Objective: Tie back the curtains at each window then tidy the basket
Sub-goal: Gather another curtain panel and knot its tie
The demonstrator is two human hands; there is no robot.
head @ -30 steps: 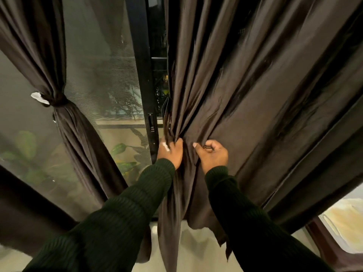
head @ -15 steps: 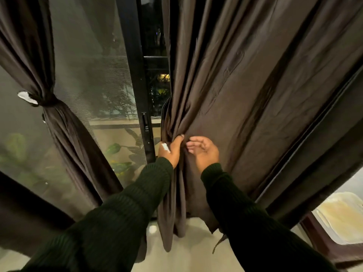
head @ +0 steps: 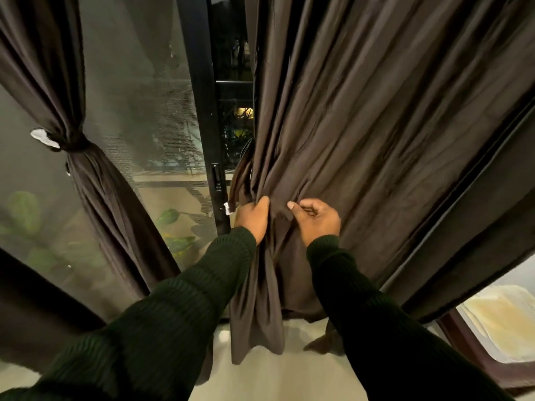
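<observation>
Since the frame half a second ago, I am noting that the right hand (head: 317,219) has shifted rightward along the fabric and curled tighter, while the left hand (head: 252,219) is remaining at the bunched edge.

Head view: I am seeing the loose dark brown fabric curtain (head: 376,140) hanging right of centre, in front of the black metal window frame (head: 207,111). The left hand is closed around the gathered folds at the curtain's inner edge, and a small white piece (head: 227,208) is showing beside its knuckles; I cannot tell what it is. The right hand is curling, fingers bent inward, pinching a fold just beside the left, the two hands near but apart. At far left, a second dark brown curtain (head: 95,192) is hanging already cinched by a dark tieback band (head: 73,144). Both dark green ribbed sleeves (head: 162,319) are reaching forward.
</observation>
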